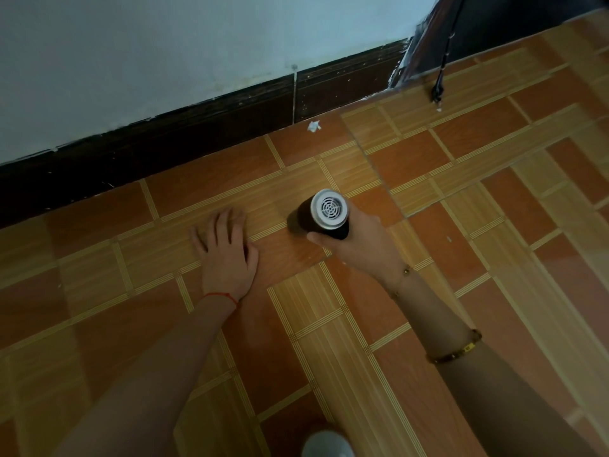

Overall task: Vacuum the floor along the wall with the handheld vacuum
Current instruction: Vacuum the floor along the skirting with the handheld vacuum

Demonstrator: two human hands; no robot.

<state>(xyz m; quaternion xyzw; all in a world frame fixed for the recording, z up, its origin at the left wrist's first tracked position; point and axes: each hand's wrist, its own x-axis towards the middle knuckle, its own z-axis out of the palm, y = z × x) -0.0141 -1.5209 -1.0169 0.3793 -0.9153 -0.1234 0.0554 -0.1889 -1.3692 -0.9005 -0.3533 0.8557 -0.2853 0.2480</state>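
Note:
My right hand (359, 240) grips a black cylindrical handheld vacuum (321, 214), seen end-on with its silver vented cap facing me and its nozzle pointing down at the floor (428, 291). My left hand (227, 252) lies flat on the orange and tan tiles, fingers spread, just left of the vacuum. A crumpled white paper scrap (313, 126) lies on the floor beside the dark baseboard (164, 153), beyond the vacuum. The pale wall (164, 54) rises above the baseboard.
A black cord (443, 61) hangs down at the upper right beside dark furniture (514, 24), with a small white speck (439, 110) under its end. Another white speck (449, 239) lies right of my right hand. A pale rounded object (326, 445) shows at the bottom edge.

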